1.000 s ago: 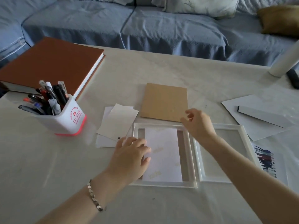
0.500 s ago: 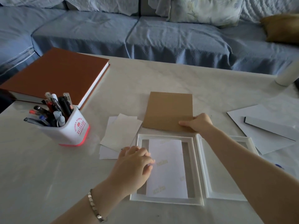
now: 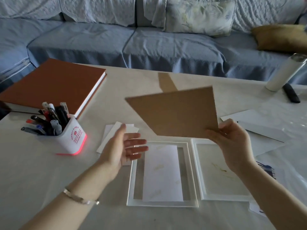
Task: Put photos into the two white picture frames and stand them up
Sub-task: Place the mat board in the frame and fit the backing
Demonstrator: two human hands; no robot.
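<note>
Right hand (image 3: 232,143) pinches brown cardboard backing board (image 3: 176,113) by corner, aloft over left white rectangular frame (image 3: 131,185) holding face-down photo (image 3: 162,173); left hand (image 3: 123,146) open, empty, likely poised to steady board.

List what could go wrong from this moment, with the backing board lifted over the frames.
1. The right hand pinches the brown backing board by one corner only; it could tilt or slip before the open left hand steadies it.
2. The photo lies loose, off-centre, in the left white frame; pressing the board down may shift it.
3. The pen holder stands close beside the left hand and could be knocked.
</note>
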